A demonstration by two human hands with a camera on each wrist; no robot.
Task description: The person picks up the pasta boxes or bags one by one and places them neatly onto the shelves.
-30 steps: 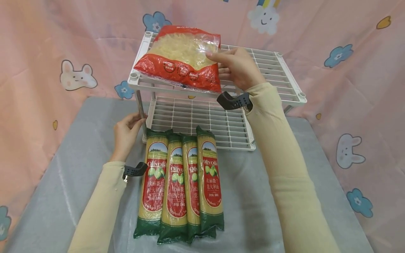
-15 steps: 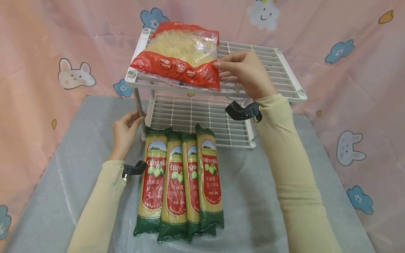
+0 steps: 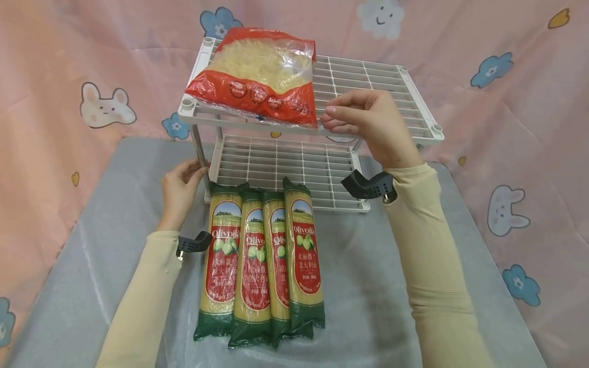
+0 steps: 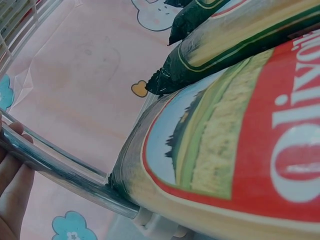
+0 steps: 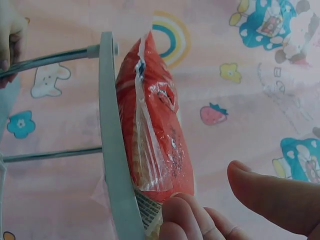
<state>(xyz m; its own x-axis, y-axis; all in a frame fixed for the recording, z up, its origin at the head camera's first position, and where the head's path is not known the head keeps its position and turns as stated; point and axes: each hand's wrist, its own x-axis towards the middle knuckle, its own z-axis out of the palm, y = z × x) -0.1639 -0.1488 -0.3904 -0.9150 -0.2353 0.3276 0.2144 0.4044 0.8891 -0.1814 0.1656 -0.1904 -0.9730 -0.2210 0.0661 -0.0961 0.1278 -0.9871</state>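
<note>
A red and clear plastic bag of pasta (image 3: 264, 64) lies on the left part of the white rack's top shelf (image 3: 363, 76). My right hand (image 3: 375, 122) is just off the bag's right edge, thumb spread away from the fingers (image 5: 185, 220) and nothing held. My left hand (image 3: 178, 191) pinches the rack's front left metal post (image 4: 75, 182) between thumb and fingers. Several green-ended spaghetti packs (image 3: 306, 255) lie side by side before the rack, their top ends at its lower shelf (image 3: 331, 176).
A grey cloth (image 3: 359, 286) covers the table under the packs. Behind the rack and at both sides hangs a pink printed curtain (image 3: 152, 56). Each wrist carries a black camera mount (image 3: 368, 185).
My right hand has left the pasta bag, drawing back right and toward me. The bag stays on the top shelf. My left hand keeps its place on the post.
</note>
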